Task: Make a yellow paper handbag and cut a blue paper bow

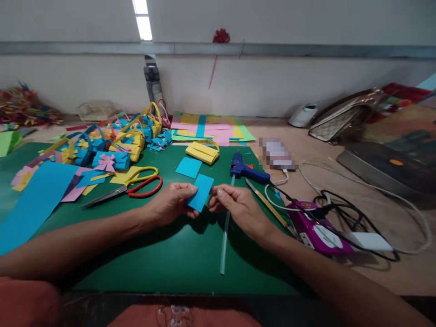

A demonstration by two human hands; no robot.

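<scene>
A small rectangle of blue paper [203, 193] is pinched in my left hand [175, 200], thumb on top and fingers beneath. Close to the paper's right edge is my right hand [238, 206], its thumb and fingers closed together; whether anything is between them is hidden. Just behind lies a second blue paper piece [188, 167], with a folded yellow paper handbag [203, 152] beyond it. Scissors [136, 184] with red and yellow handles rest left of my left hand. A blue glue gun [247, 169] lies beyond my right hand, its long glue stick [225, 240] pointing toward me.
Several finished paper handbags [111, 160] crowd the back left, near a long blue sheet [41, 200]. Coloured sheets [218, 129] are stacked behind the green mat [143, 259]. At right are a cutter knife [267, 202], a purple power strip [322, 234], tangled cables and a phone [277, 153].
</scene>
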